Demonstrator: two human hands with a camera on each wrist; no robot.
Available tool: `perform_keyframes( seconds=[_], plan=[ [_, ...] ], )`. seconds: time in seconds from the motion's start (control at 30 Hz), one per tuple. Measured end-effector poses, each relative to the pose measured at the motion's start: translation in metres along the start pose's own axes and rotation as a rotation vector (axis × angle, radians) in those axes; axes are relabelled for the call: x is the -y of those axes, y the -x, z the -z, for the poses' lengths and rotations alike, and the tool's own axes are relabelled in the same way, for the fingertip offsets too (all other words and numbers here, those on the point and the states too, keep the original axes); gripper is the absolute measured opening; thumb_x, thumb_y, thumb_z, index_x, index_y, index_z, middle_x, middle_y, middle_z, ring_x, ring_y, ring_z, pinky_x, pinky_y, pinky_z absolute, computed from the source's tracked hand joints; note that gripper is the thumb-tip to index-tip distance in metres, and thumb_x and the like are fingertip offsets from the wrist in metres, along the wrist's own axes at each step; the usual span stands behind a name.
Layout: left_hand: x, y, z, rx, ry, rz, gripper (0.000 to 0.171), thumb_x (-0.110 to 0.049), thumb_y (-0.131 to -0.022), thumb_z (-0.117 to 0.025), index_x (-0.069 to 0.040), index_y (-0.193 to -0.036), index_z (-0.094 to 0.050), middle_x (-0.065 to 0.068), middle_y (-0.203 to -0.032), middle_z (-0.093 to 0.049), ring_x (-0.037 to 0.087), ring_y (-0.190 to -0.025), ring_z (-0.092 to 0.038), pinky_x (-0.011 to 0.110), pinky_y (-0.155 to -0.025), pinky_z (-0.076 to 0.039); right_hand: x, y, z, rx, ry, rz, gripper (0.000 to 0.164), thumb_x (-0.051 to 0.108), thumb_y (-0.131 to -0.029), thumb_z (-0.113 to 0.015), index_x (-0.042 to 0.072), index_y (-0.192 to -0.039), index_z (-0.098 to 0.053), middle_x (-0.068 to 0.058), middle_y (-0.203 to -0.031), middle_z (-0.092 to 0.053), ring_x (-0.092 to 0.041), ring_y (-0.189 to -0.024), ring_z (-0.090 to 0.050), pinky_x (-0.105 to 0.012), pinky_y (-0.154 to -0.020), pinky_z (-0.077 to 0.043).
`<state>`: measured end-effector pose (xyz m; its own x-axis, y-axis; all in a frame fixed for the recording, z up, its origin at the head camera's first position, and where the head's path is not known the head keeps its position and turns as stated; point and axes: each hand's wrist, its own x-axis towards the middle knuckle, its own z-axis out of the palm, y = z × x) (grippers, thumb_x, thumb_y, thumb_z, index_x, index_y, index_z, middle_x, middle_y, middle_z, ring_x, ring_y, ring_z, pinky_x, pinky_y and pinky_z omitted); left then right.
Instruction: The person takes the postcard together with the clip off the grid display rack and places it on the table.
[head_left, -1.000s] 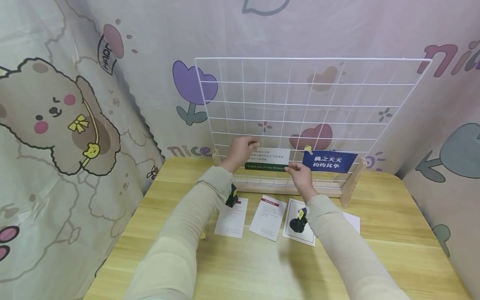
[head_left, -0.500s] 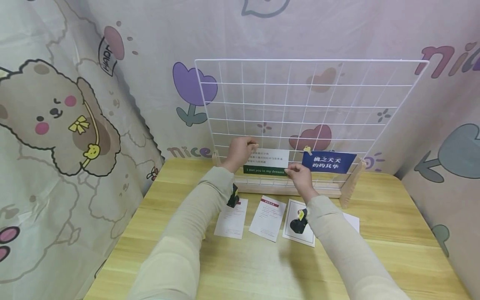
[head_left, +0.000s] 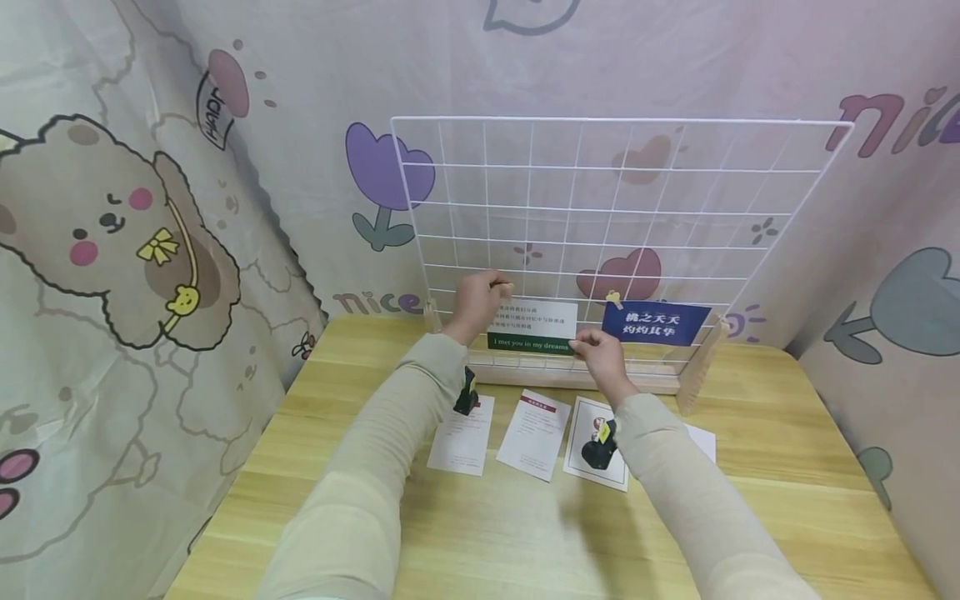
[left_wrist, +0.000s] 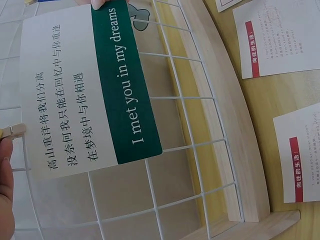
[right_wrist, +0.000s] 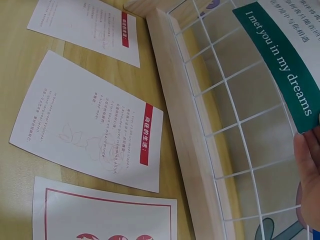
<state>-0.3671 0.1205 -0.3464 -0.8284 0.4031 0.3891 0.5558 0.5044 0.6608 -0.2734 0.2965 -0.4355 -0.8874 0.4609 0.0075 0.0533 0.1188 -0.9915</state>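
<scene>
A white card with a green strip [head_left: 532,343] is up against the white wire grid [head_left: 622,121], its printed text facing me. My right hand [head_left: 602,354] pinches its lower right corner. At the card's upper left, my left hand [head_left: 476,304] pinches a small wooden clip [left_wrist: 16,131], which touches the card's top edge in the left wrist view. Whether the clip bites on both card and wire cannot be made out. To the right, a blue card [head_left: 655,323] hangs on the grid below a small yellow clip [head_left: 614,297].
Wooden feet and a wooden base bar [right_wrist: 172,115] hold the grid on the wooden table [head_left: 480,533]. In front of it lie several printed cards, among them a white card with a red heading [head_left: 534,435] and a bordered card [head_left: 573,462] partly behind the right wrist's camera.
The white and green card has dropped slightly against the grid. Both hands stay nearly in place, still holding the clip and the card's corner.
</scene>
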Motion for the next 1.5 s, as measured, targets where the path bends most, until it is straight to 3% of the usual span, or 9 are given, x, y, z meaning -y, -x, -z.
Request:
perform_keyframes(
  seconds=[0.27, 0.47, 0.67, 0.87, 1.0, 1.3, 1.5],
  plan=[
    [0.002, 0.005, 0.003, -0.029, 0.102, 0.017, 0.011, -0.013, -0.082, -0.058, -0.006, -0.089, -0.063, 0.004, -0.084, -0.062, 0.013, -0.074, -0.054, 0.023, -0.066, -0.044, -0.005, 0.004, 0.002, 0.01, 0.028, -0.008, 0.016, 0.001, -0.081, -0.056, -0.01, -0.092, -0.054, -0.011, -0.086, -0.052, -0.013, -0.074, -0.053, -0.031, -0.077, -0.046],
    [0.006, 0.014, 0.007, -0.051, 0.194, 0.025, 0.01, -0.012, -0.082, -0.058, -0.005, -0.088, -0.062, 0.004, -0.084, -0.062, 0.014, -0.075, -0.053, 0.024, -0.066, -0.045, -0.007, 0.013, 0.004, 0.007, -0.055, 0.041, 0.008, 0.001, -0.079, -0.059, -0.006, -0.081, -0.057, -0.01, -0.079, -0.053, -0.012, -0.069, -0.052, -0.026, -0.069, -0.048],
    [0.012, 0.025, 0.01, -0.036, 0.244, 0.074, 0.01, -0.01, -0.083, -0.056, -0.005, -0.09, -0.061, 0.005, -0.085, -0.06, 0.015, -0.073, -0.052, 0.023, -0.061, -0.044, -0.009, 0.019, 0.002, -0.009, -0.016, -0.013, 0.012, -0.002, -0.08, -0.057, -0.01, -0.088, -0.055, -0.01, -0.083, -0.053, -0.009, -0.067, -0.053, -0.031, -0.074, -0.047],
    [0.017, 0.037, 0.009, -0.025, 0.232, 0.105, 0.012, -0.012, -0.084, -0.055, -0.006, -0.093, -0.061, 0.004, -0.087, -0.06, 0.015, -0.073, -0.052, 0.023, -0.061, -0.044, -0.011, 0.027, 0.001, 0.0, -0.039, -0.065, 0.016, -0.002, -0.079, -0.057, -0.012, -0.092, -0.053, -0.006, -0.081, -0.053, -0.009, -0.067, -0.053, -0.031, -0.074, -0.047],
    [0.02, 0.045, 0.008, -0.032, 0.217, 0.107, 0.012, -0.013, -0.083, -0.057, -0.007, -0.093, -0.061, 0.002, -0.087, -0.061, 0.013, -0.075, -0.053, 0.022, -0.066, -0.045, -0.014, 0.033, 0.0, 0.003, -0.02, -0.076, 0.015, 0.0, -0.08, -0.056, -0.01, -0.091, -0.054, -0.011, -0.086, -0.054, -0.01, -0.068, -0.054, -0.026, -0.071, -0.048],
    [0.027, 0.059, 0.006, -0.047, 0.241, 0.186, 0.014, -0.015, -0.081, -0.059, -0.009, -0.093, -0.062, 0.0, -0.084, -0.061, 0.013, -0.076, -0.054, 0.024, -0.067, -0.045, -0.021, 0.045, 0.001, 0.011, -0.029, -0.094, 0.017, 0.002, -0.08, -0.057, -0.009, -0.092, -0.054, -0.012, -0.089, -0.055, -0.01, -0.068, -0.055, -0.031, -0.075, -0.047],
    [0.029, 0.069, 0.007, -0.06, 0.307, 0.206, 0.015, -0.009, -0.079, -0.06, -0.004, -0.093, -0.062, 0.006, -0.087, -0.061, 0.017, -0.078, -0.054, 0.025, -0.069, -0.046, -0.029, 0.053, 0.004, 0.006, -0.075, -0.102, 0.015, -0.002, -0.079, -0.056, -0.011, -0.091, -0.054, -0.011, -0.087, -0.054, -0.01, -0.068, -0.055, -0.028, -0.073, -0.048]
  ],
)
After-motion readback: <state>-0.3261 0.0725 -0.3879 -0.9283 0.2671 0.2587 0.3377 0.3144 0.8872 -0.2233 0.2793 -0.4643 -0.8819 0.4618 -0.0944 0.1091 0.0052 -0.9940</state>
